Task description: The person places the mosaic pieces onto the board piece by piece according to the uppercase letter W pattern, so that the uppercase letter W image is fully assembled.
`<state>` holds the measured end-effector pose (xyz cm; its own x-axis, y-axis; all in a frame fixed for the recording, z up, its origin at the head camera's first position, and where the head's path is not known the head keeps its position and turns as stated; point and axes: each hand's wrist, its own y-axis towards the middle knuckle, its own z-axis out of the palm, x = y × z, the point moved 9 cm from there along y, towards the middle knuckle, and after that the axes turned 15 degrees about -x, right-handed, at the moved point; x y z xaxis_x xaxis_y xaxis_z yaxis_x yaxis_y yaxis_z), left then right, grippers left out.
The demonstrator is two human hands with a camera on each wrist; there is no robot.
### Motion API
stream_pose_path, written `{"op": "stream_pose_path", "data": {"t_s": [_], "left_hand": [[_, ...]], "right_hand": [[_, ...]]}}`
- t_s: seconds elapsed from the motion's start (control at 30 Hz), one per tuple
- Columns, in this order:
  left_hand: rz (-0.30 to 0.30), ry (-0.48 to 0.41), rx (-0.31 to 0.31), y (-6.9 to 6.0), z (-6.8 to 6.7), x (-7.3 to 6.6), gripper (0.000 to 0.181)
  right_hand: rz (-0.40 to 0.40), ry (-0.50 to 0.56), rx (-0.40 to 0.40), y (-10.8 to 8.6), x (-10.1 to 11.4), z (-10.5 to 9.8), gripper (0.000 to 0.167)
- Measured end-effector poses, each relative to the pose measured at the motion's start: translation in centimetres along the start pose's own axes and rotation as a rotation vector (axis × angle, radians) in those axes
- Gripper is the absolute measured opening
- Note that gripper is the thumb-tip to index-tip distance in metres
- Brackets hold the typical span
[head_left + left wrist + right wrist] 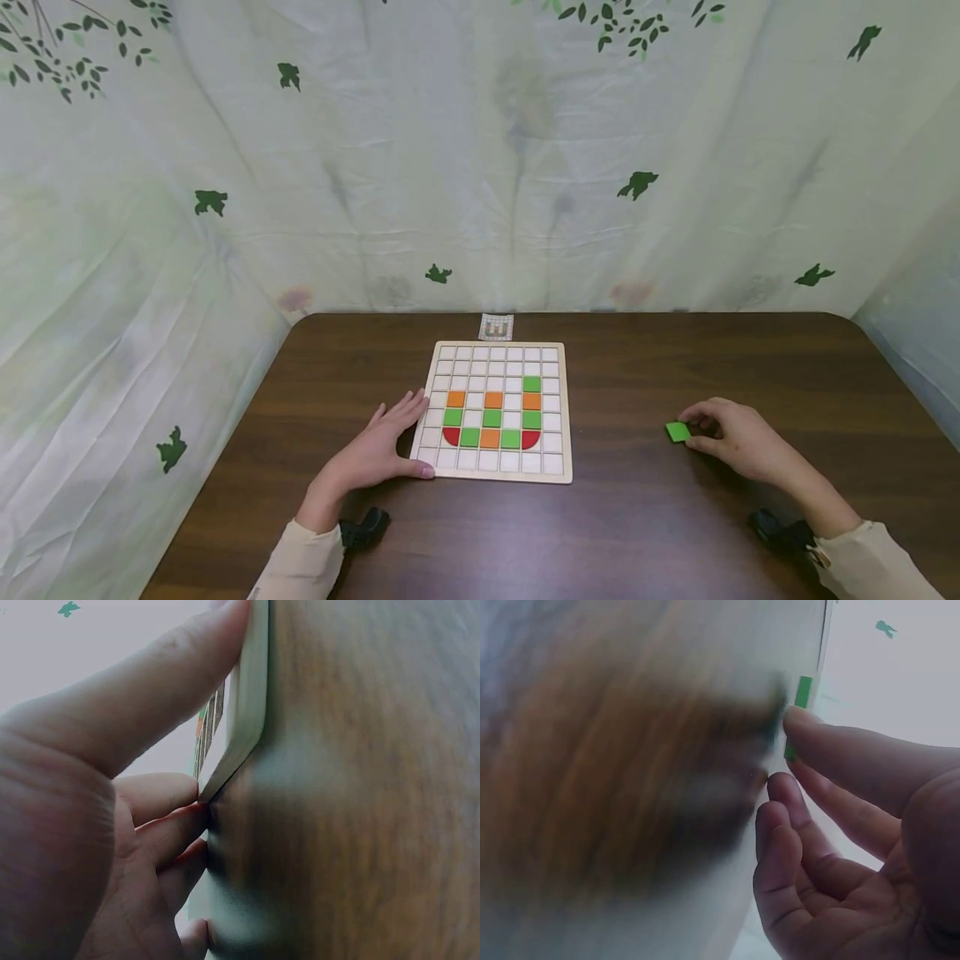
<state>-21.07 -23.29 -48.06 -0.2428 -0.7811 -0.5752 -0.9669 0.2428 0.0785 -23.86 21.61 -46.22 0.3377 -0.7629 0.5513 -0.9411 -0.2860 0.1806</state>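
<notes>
A white gridded board (498, 470) in a pale wooden frame lies on the table. Green, orange and red tiles fill some of its squares, among them a green tile (532, 384) at the upper right of the pattern. My left hand (380, 446) rests at the board's near left corner, its fingers extended along the left edge and its thumb (180, 671) against the near edge. Well to the right of the board, my right hand (738, 439) pinches a green square tile (678, 432) between thumb and fingers. The right wrist view shows this green tile (803, 691) edge-on, partly covered by the thumb.
Just beyond the board lies a small card (497, 327) printed with a grid pattern. The brown wooden table (622, 533) reaches to a pale curtain (465, 167) with leaf and bird prints. Each wrist wears a dark strap.
</notes>
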Motion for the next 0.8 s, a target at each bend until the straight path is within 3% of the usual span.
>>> {"op": "stream_pose_path", "data": {"t_s": [0.8], "left_hand": [[-0.003,0.000,0.007,-0.1,-0.1,-0.1,0.111]], "right_hand": [[0.005,0.083,-0.023,1.7,2.4,1.4,0.023]]}}
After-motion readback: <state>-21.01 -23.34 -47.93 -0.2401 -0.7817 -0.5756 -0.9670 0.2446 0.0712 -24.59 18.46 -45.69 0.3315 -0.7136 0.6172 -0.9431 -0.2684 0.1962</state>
